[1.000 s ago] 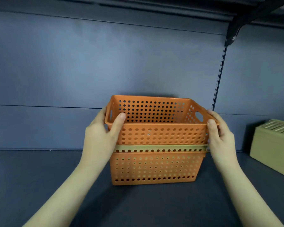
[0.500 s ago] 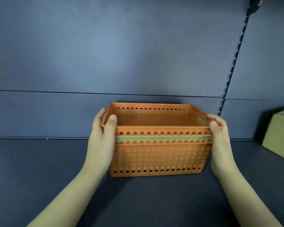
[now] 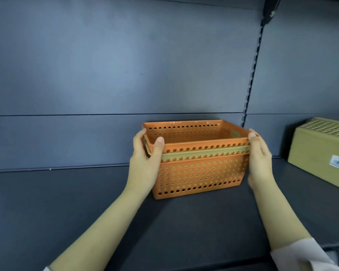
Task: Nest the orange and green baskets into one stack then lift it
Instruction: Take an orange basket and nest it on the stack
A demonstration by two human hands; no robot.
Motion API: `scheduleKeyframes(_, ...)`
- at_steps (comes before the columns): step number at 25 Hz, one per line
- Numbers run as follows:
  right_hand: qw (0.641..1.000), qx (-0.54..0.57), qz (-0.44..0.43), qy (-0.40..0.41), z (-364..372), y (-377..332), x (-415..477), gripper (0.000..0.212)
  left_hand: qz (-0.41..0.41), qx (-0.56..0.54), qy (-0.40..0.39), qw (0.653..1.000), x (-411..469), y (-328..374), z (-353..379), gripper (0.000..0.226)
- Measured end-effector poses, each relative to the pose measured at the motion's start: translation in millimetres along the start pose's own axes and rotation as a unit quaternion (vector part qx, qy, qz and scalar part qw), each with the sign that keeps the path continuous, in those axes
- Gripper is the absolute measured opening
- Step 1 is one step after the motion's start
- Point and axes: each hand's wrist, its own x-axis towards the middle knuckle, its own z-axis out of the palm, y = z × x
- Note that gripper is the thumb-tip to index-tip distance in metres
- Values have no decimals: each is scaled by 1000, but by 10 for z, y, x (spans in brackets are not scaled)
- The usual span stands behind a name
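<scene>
Three perforated baskets sit nested on the dark shelf (image 3: pixel 67 202). The top orange basket (image 3: pixel 204 146) rests deep inside a green basket (image 3: pixel 202 154), of which only the rim shows. Both sit in a lower orange basket (image 3: pixel 200 177) whose base touches the shelf. My left hand (image 3: pixel 145 163) grips the stack's left end, thumb over the top orange rim. My right hand (image 3: pixel 259 159) holds the right end, thumb on the rim.
An upside-down green perforated basket (image 3: pixel 321 151) with a barcode label stands on the shelf at the right. A slotted metal upright (image 3: pixel 251 75) runs up the back panel behind the stack. A dark bracket sits at the top right.
The top orange basket has gone down from well above the green rim to fully nested. Both hands followed it down and stay on the stack's ends.
</scene>
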Motion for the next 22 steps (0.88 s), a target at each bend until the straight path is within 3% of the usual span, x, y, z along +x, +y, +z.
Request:
scheduleKeyframes(3, 998, -28, 9, 61, -120, -92, 126, 31, -2, 19, -31, 999, -59, 47, 112, 73)
scheduleKeyframes(7, 979, -168, 16, 112, -437, -256, 195, 54, 49, 51, -77, 995, -301, 156, 332, 89)
scheduleKeyframes(10, 987, -132, 58, -71, -810, -311, 142, 71, 77, 52, -140, 986, -616, 297, 607, 79)
scheduleKeyframes(12, 974, -118, 95, -169, -1134, -308, 194, 75, 135, 100, -137, 976, -753, 313, 796, 68)
scheduleKeyframes(14, 972, -102, 106, -183, -1377, -359, 258, 96, 175, 141, -86, 971, -757, 289, 903, 66)
scheduleKeyframes(16, 967, -122, 91, -203, -1585, -486, 303, 110, 121, 104, -72, 985, -740, 314, 1090, 79)
scheduleKeyframes(18, 947, -143, 82, -277, -1733, -597, 299, 103, 71, 40, -88, 993, -810, 374, 1384, 89)
scheduleKeyframes(20, 917, -155, 100, -353, -1827, -672, 287, 91, 89, 29, -48, 994, -981, 421, 1740, 84)
scheduleKeyframes(22, 910, -152, 103, -371, -1881, -632, 327, 82, 110, 67, 3, 992, -1151, 472, 2037, 81)
